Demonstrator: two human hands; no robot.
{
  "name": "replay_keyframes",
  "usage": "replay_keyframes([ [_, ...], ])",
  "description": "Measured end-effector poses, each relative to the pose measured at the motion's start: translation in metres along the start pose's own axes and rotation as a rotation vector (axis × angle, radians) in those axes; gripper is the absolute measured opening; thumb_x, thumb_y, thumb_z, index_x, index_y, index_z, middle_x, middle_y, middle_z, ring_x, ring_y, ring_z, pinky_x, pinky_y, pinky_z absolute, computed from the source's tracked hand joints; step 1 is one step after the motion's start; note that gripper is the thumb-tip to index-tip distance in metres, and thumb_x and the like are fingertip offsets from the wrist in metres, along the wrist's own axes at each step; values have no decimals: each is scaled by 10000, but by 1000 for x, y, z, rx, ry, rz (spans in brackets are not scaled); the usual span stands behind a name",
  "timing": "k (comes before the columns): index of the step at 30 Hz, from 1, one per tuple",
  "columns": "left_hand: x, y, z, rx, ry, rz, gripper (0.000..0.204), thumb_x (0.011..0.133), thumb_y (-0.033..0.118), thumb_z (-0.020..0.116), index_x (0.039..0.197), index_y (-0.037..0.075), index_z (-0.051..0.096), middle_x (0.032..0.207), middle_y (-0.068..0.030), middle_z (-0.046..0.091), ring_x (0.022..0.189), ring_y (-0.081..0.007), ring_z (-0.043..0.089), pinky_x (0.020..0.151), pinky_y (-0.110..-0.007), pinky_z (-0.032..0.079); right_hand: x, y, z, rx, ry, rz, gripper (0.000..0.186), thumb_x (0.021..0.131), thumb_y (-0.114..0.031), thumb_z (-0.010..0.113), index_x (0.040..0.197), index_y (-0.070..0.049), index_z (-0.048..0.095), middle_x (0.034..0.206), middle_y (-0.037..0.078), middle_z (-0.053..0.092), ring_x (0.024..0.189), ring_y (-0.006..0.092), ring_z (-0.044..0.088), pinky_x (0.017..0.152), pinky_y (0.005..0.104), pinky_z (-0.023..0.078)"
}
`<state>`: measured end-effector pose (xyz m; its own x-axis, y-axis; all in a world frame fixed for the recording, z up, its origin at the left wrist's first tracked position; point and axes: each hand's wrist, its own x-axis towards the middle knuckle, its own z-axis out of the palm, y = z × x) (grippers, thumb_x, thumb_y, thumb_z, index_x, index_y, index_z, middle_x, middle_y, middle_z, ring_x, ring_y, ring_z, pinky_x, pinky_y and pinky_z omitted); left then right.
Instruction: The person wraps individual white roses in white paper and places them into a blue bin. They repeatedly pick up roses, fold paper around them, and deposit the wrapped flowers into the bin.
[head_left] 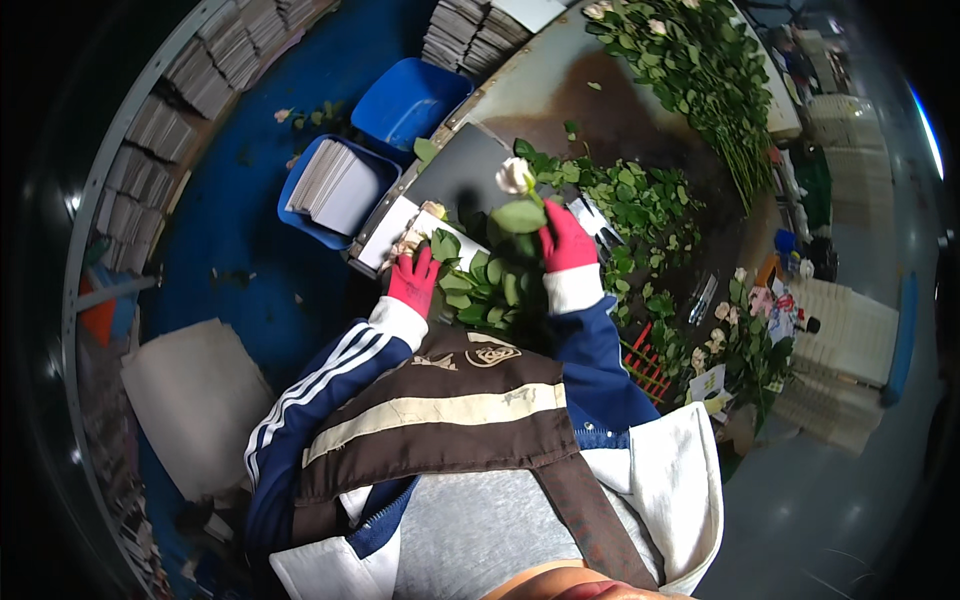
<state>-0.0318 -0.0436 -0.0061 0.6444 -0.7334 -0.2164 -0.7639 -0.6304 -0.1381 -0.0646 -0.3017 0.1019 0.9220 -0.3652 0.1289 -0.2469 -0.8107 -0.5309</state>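
My right hand [568, 238], in a pink-red glove, is closed around the stem of a single rose. The rose's pale pink-white bloom [515, 176] points up and away from me, and a broad leaf [519, 217] hangs below it. On the left, my left hand [412, 283] in a matching glove has its fingers stretched out. It rests beside a row of rose heads [408, 243] lying at the table edge. Leafy stems [487, 290] from these roses spread between my two hands, partly in front of my apron.
Loose leaves [640, 200] cover the table to the right. Beyond lies a big bunch of roses [690, 80]; more stand at right [760, 330]. A red rack [648, 362] is near my right sleeve. Left are blue bins [400, 110], one holding paper sheets [340, 185], and shelved stacks [165, 130].
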Motion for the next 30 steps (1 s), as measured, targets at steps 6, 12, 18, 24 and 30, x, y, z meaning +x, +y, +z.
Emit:
replay_keyframes([
  [6,-4,-1,18,59,75,31,427,858,154,463,1281,168,511,1334,-66,457,1029,-292,478,837,-386,429,-55,14,-43,335,213,187,429,848,-93,637,1268,-41,568,1200,192,621,1129,304,600,978,365,451],
  [12,7,1,24,135,-147,98,486,876,153,444,1361,121,460,1386,-86,380,1093,-334,444,875,-407,404,-158,150,-304,-224,1167,437,325,887,-150,596,1170,8,586,1076,149,641,983,241,605,855,354,480],
  [18,4,0,28,219,-183,143,507,887,178,437,1390,119,446,1422,-90,358,1146,-369,434,917,-422,394,-313,131,-503,-782,1759,273,383,873,-258,658,1117,33,608,1048,189,663,901,309,635,807,384,499],
  [24,-4,-7,-3,131,-45,106,459,849,176,484,1304,114,492,1324,-86,435,1042,-310,469,818,-382,421,-258,94,-502,-1141,1537,-129,296,899,-196,616,1087,31,593,1128,201,611,974,291,608,848,379,476],
  [30,-7,-29,-7,-218,51,185,563,699,94,616,1247,87,488,1288,-141,440,1048,-337,488,814,-417,465,-207,241,-405,-1624,286,1042,467,784,-385,671,1224,-263,576,1358,79,498,1269,347,445,919,596,406],
])
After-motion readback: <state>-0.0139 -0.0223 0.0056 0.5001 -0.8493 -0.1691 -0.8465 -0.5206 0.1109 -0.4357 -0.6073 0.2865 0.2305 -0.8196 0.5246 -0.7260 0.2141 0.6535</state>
